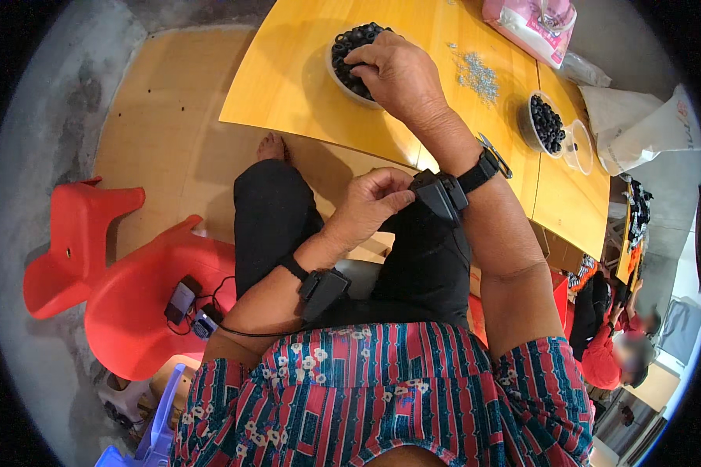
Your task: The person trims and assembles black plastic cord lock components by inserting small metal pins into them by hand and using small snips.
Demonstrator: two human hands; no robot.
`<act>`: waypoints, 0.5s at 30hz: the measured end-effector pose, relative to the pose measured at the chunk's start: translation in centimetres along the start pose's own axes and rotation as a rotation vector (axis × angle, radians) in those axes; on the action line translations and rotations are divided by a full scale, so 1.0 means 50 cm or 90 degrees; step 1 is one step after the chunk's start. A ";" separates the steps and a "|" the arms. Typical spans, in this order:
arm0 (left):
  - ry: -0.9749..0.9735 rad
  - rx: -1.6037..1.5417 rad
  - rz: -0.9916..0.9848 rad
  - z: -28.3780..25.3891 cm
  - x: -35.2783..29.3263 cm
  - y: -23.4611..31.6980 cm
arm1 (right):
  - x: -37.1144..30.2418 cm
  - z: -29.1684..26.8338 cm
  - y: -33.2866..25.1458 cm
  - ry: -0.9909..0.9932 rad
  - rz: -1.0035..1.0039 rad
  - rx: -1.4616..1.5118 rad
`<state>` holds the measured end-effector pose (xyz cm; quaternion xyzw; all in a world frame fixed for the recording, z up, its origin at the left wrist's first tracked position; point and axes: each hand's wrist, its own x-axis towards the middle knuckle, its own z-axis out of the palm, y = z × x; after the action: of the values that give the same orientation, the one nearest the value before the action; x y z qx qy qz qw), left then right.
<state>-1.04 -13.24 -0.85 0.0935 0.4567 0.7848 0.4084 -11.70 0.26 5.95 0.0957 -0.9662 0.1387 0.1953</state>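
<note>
My right hand [401, 74] reaches over the yellow table [288, 78] to a clear round tub [358, 95] heaped with small black rings [350, 45]. Its thumb and fingers curl together at the rings; what they grip, if anything, cannot be made out. Above my lap, my left hand [366, 204] is closed in a pinch, thumb against fingers. Its fingertips lie close to the black box-shaped device [439, 196] strapped on my right wrist, which partly hides them. Whatever the left pinch holds is too small or hidden to name.
Small silvery pieces [477, 76] lie scattered on the table. Scissors [496, 156] sit at the edge under my right wrist. A second tub of black rings [545, 124] has a clear lid [578, 148] beside it. Red chairs [160, 288] stand left; a person in red [604, 358] is at right.
</note>
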 end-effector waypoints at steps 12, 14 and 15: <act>-0.004 -0.035 -0.020 0.002 0.000 0.006 | 0.024 -0.012 -0.020 -0.115 0.026 -0.058; -0.009 -0.030 -0.009 -0.003 0.002 -0.001 | 0.025 -0.015 -0.024 -0.113 0.019 -0.073; -0.015 -0.026 0.002 -0.006 0.003 -0.004 | 0.026 -0.014 -0.026 -0.112 0.013 -0.089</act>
<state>-1.18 -13.30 -1.22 0.0950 0.4354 0.7935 0.4145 -12.34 -0.92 7.42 0.0836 -0.9878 0.0644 0.1144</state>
